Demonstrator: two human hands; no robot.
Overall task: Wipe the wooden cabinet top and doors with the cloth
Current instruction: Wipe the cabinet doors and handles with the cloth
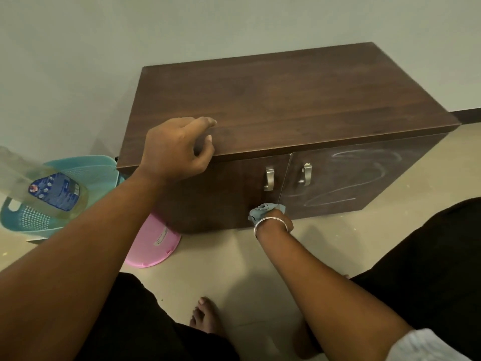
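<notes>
A low dark wooden cabinet (286,100) stands against the wall, with two doors and metal handles (269,178). The right door (364,178) bears white scribbled streaks. My left hand (177,149) rests on the front left edge of the cabinet top, fingers curled, holding nothing. My right hand (276,217), with a silver bangle at the wrist, presses a light blue cloth (260,209) against the bottom of the left door (234,194), near the gap between the doors.
A teal plastic basket (33,217) sits on the floor left of the cabinet, with a bottle of yellowish liquid (52,191) in front of it. A pink plastic lid (153,243) leans by the cabinet's lower left corner. My bare foot (205,316) is on the tiled floor.
</notes>
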